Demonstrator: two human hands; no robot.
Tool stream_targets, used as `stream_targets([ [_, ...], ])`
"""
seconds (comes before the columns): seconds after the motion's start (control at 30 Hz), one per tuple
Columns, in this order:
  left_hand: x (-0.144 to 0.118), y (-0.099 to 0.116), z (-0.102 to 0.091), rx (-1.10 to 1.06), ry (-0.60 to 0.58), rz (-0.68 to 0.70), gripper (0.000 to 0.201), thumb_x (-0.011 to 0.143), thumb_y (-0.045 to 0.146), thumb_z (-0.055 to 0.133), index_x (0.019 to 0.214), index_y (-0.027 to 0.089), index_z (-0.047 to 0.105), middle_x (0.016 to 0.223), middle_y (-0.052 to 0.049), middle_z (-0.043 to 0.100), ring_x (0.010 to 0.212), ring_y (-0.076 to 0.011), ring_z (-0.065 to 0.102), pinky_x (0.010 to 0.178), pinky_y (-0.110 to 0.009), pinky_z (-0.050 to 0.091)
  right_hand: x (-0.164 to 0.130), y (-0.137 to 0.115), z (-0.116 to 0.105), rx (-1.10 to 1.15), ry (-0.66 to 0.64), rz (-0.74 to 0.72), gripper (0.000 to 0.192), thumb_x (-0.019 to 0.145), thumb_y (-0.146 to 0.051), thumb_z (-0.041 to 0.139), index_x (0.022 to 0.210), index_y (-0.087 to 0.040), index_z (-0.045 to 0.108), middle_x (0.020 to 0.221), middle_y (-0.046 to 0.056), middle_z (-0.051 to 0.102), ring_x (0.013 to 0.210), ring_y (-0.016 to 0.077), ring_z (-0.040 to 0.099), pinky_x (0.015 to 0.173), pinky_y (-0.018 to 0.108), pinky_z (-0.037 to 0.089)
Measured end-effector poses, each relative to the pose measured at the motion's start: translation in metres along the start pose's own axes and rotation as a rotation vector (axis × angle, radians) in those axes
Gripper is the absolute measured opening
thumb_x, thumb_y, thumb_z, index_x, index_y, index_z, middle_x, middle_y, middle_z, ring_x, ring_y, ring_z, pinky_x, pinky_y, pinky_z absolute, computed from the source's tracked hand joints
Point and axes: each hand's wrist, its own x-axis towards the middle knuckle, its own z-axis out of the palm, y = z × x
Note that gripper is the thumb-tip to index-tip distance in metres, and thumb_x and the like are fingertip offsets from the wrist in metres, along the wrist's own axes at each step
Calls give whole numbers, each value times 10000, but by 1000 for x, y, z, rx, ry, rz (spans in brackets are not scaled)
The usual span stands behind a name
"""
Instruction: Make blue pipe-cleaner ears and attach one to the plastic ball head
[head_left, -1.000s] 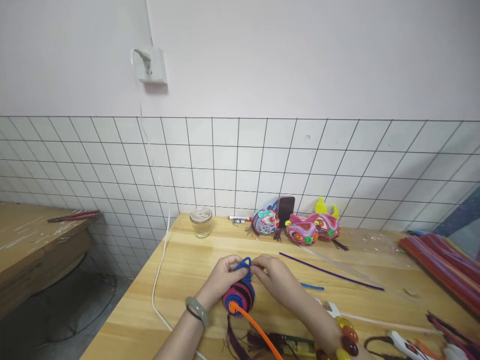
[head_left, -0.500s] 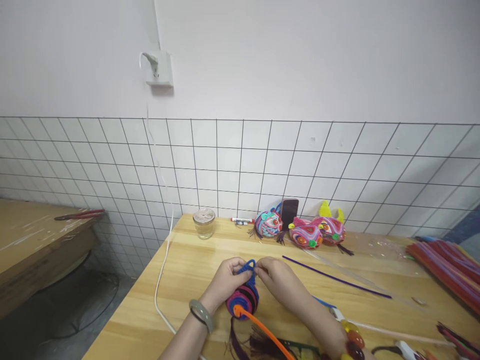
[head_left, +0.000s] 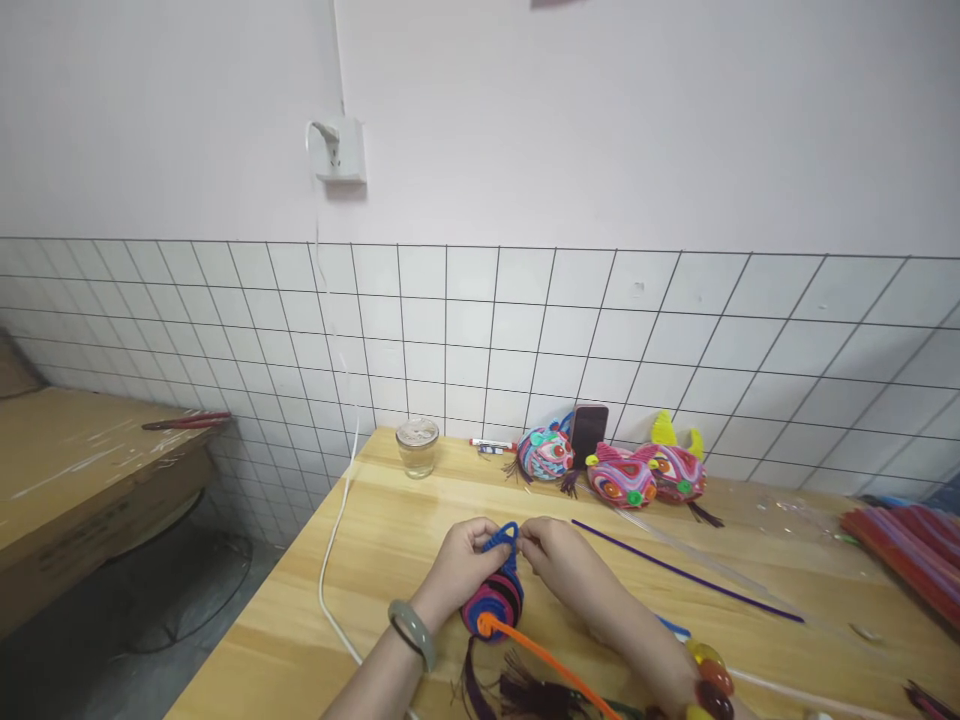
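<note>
My left hand is closed on a small pipe-cleaner figure, with its thumb and fingers pinching the blue loop at its top. The figure's round body is coiled in blue, pink and black. An orange pipe cleaner sticks out from it toward the lower right, and a dark tassel hangs below. Just right of the loop, my right hand has thumb and fingers pinched together at the blue strand; its fingertips largely hide what they grip.
Several finished coiled figures stand along the wall beside an upright phone. A glass of liquid and a marker are at the back. A purple pipe cleaner lies at right, near bundled red stems. A white cable crosses the left edge.
The view has turned slightly, so most things appear farther right. Both hands keep nearly the same hold on the figure's blue loop.
</note>
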Motion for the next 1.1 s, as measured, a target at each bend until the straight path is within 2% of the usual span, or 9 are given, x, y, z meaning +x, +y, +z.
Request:
stream_targets([
  [0.33,-11,4,8,122,122,60,105,690,240,616,683,137,604,632,-17,635,604,-135,576,586,-225,436,-1,-3,-2,3,-11,10,241,758,-159,424,600,-165,607,625,48,656,568,140,534,510,205,298],
  [0.6,-21,2,18,300,213,123,146,751,263,523,710,146,601,670,-34,654,642,-156,590,585,-227,435,-1,-11,-4,-27,-15,83,232,717,-137,431,538,-153,578,587,67,651,520,131,511,476,214,267],
  [0.9,-31,4,25,581,296,170,152,757,228,483,707,197,623,655,-11,643,628,-152,566,566,-218,378,1,-13,-7,69,-127,219,178,681,-154,459,525,-155,543,441,22,576,416,112,512,431,198,306],
  [1.1,-34,9,30,751,352,195,156,743,183,478,697,210,625,645,-22,636,660,-174,568,591,-242,365,4,-12,-8,270,-314,364,205,691,-154,444,493,-177,496,365,-20,515,315,101,475,354,190,379],
])
